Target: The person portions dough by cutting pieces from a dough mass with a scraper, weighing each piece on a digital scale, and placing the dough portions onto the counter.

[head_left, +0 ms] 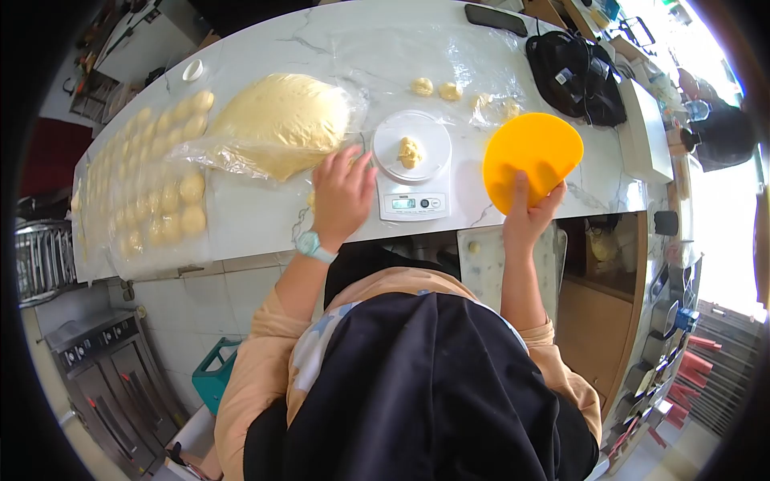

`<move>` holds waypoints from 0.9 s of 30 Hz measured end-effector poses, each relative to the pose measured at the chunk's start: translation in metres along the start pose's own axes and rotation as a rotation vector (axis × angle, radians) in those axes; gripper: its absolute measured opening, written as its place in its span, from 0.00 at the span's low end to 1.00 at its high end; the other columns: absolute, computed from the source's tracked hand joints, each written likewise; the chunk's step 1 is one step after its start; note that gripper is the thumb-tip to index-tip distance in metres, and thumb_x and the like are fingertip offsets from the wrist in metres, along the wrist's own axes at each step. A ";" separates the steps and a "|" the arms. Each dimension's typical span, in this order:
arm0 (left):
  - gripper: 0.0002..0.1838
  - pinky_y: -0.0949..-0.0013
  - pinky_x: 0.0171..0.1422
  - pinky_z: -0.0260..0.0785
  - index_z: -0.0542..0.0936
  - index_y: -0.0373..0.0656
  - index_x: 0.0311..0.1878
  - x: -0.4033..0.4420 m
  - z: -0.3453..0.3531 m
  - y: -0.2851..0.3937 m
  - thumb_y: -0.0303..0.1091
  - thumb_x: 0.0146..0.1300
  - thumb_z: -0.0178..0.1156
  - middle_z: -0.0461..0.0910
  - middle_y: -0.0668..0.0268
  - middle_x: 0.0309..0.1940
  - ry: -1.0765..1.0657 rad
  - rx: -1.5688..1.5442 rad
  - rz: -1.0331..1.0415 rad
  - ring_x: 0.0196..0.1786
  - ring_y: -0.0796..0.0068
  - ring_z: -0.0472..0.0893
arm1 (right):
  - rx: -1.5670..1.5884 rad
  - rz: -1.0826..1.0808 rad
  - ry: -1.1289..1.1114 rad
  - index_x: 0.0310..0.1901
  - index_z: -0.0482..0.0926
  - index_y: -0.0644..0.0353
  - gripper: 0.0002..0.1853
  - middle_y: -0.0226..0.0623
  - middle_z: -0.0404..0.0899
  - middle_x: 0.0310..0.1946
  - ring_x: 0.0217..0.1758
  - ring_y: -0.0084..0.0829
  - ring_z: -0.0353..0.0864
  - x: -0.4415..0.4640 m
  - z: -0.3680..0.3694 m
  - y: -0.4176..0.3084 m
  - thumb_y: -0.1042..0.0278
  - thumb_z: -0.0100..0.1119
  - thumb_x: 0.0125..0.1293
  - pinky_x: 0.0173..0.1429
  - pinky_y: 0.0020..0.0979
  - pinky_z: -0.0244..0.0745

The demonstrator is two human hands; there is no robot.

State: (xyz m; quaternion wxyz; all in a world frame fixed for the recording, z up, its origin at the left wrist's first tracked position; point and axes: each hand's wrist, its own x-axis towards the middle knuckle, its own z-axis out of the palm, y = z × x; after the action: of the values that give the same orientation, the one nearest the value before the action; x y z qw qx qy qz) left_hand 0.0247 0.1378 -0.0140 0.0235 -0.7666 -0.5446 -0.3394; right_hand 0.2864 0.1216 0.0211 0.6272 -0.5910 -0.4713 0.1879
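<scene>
My right hand [533,210] grips the lower edge of a yellow round sheet-like scraper [531,156], held over the table right of the scale. On the white digital scale [413,204] rests a small lump of dough [410,152]. My left hand [343,192] is beside the scale's left edge, palm down with its fingers spread; a bit of dough shows by its wrist side. Behind and left of that hand lies a large mass of dough [281,116], partly wrapped in clear plastic. Small dough pieces [450,91] sit behind the scale.
Rows of dough balls [192,188] lie under plastic at the left. A small white cup [192,70] stands at the back left. A black bag [573,78] and a dark phone [496,19] lie at the back right, near a white box [644,132].
</scene>
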 end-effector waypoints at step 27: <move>0.11 0.63 0.56 0.72 0.82 0.41 0.45 0.055 0.044 0.008 0.23 0.60 0.57 0.79 0.56 0.51 -0.332 -0.531 0.170 0.51 0.57 0.79 | 0.909 0.644 -0.105 0.58 0.66 0.60 0.21 0.35 0.73 0.53 0.57 0.30 0.73 0.080 0.069 0.073 0.74 0.58 0.64 0.61 0.32 0.69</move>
State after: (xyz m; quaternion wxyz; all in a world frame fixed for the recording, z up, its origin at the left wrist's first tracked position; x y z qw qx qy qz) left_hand 0.0634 0.1977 -0.0154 -0.2383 -0.8336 -0.3672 -0.3370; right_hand 0.2924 0.2405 -0.0263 0.7055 -0.3653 -0.1689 0.5834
